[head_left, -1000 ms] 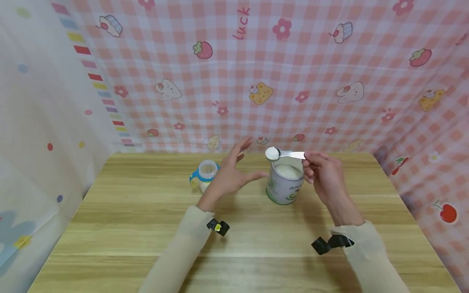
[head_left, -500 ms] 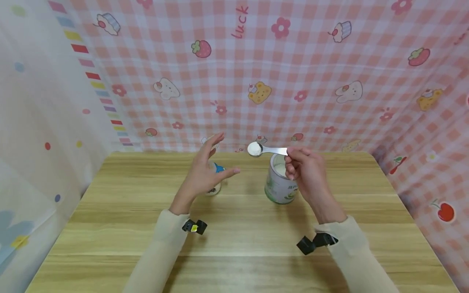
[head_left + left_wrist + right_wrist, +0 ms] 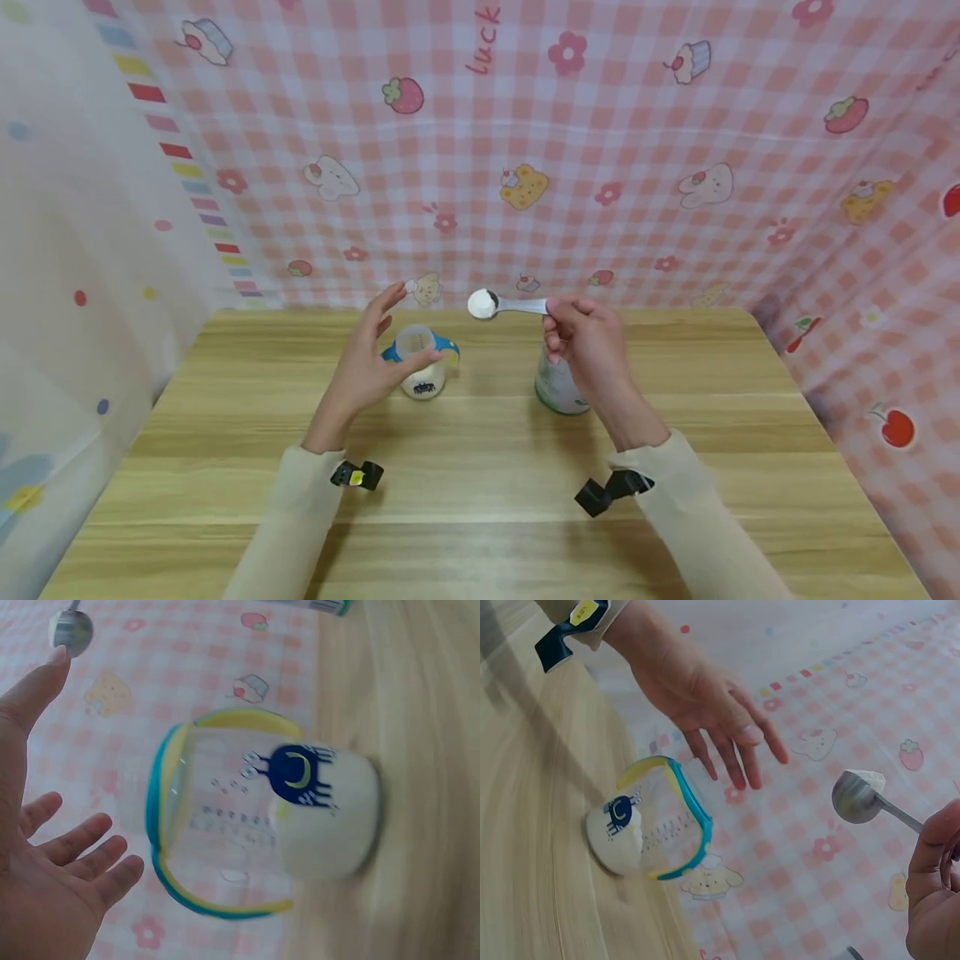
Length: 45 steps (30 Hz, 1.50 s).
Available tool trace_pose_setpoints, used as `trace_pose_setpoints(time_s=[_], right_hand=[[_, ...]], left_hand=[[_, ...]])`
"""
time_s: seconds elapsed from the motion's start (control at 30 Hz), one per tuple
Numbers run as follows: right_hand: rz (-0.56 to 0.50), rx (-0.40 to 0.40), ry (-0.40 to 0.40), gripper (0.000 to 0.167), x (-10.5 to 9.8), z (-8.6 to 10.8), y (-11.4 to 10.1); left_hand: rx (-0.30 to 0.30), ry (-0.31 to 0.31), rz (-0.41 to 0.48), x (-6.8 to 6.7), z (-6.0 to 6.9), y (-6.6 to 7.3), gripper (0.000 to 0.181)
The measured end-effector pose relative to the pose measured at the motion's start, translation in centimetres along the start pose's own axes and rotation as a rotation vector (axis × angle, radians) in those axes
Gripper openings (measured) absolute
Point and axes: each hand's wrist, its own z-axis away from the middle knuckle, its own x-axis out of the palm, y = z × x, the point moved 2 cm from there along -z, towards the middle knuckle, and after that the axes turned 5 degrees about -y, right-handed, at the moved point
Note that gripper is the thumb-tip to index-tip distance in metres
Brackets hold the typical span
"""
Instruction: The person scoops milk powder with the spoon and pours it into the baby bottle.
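My right hand point(image 3: 596, 354) pinches the handle of a metal measuring spoon point(image 3: 522, 306), whose round bowl is heaped with white powder point(image 3: 870, 778). The spoon is level, held in the air between the can and the bottle. My left hand point(image 3: 363, 367) is spread, thumb apart from the fingers, beside a clear baby bottle point(image 3: 240, 802) with blue and yellow handles; no contact shows in the left wrist view. The bottle stands upright and uncapped, with white powder in its lower part and a dark blue cartoon print. Below my right hand stands a pale powder can point(image 3: 558, 387), its top mostly hidden.
Everything stands on a wood-grain table point(image 3: 465, 483). A pink checked cloth point(image 3: 480, 167) hangs behind the table's far edge, and a pale dotted cloth point(image 3: 90, 217) hangs on the left. Each wrist carries a black strap-mounted camera.
My right hand has carried the heaped spoon leftward, away from over the can. My left hand has moved left too, past the bottle, which now shows more fully.
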Motion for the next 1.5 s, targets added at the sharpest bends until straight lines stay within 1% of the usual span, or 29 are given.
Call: trace_pose_setpoints(time_s=[0.17, 0.2, 0.27, 0.4, 0.43, 0.47, 0.67, 0.8, 0.93, 1.0, 1.13, 1.23, 1.3, 1.37, 1.5], right_hand=[[0.019, 0.019, -0.013, 0.012, 1.4, -0.5, 0.8], [0.026, 0.023, -0.012, 0.012, 1.6, -0.7, 1.0], [0.040, 0.033, -0.005, 0.010, 2.1, -0.9, 1.4], [0.052, 0.045, -0.009, 0.011, 2.8, -1.4, 2.4], [0.052, 0.045, -0.010, 0.011, 3.0, -1.5, 2.7], [0.053, 0.046, -0.014, 0.011, 3.1, -1.7, 3.0], [0.073, 0.064, -0.026, 0.011, 4.4, -2.6, 4.6], [0.075, 0.084, 0.001, 0.010, 5.1, -3.3, 5.8], [0.084, 0.095, 0.032, 0.009, 5.5, -3.7, 6.7], [0.096, 0.101, 0.031, 0.013, 5.7, -3.8, 7.1], [0.129, 0.117, 0.008, 0.013, 5.8, -3.8, 7.7], [0.155, 0.113, -0.014, 0.014, 5.9, -3.8, 8.1], [0.181, 0.100, -0.022, 0.016, 5.8, -3.8, 8.3], [0.211, 0.081, -0.028, 0.016, 5.8, -3.7, 8.4], [0.281, 0.039, -0.037, 0.012, 5.9, -3.5, 8.8]], left_hand=[[-0.035, -0.003, 0.004, -0.3, 0.7, -1.2, 0.096], [-0.048, -0.006, 0.009, -0.3, 0.9, -1.0, 0.096], [-0.072, -0.013, 0.015, -0.2, 1.1, -1.4, 0.097], [-0.130, -0.037, 0.037, 0.0, 1.5, -2.4, 0.100], [-0.142, -0.041, 0.038, 0.0, 1.6, -3.0, 0.101], [-0.156, -0.048, 0.042, 0.1, 1.7, -3.3, 0.101], [-0.224, -0.080, 0.061, 0.4, 2.1, -4.7, 0.101], [-0.246, -0.091, 0.091, 0.7, 2.3, -5.4, 0.100], [-0.258, -0.093, 0.119, 0.9, 2.3, -5.9, 0.098], [-0.263, -0.092, 0.132, 1.0, 2.4, -6.0, 0.097], [-0.261, -0.085, 0.153, 1.1, 2.4, -6.2, 0.093], [-0.246, -0.082, 0.139, 1.2, 2.4, -6.3, 0.084], [-0.246, -0.083, 0.122, 1.2, 2.3, -6.2, 0.078], [-0.256, -0.087, 0.100, 1.2, 2.4, -6.2, 0.073], [-0.285, -0.097, 0.066, 1.1, 2.4, -6.3, 0.073]])
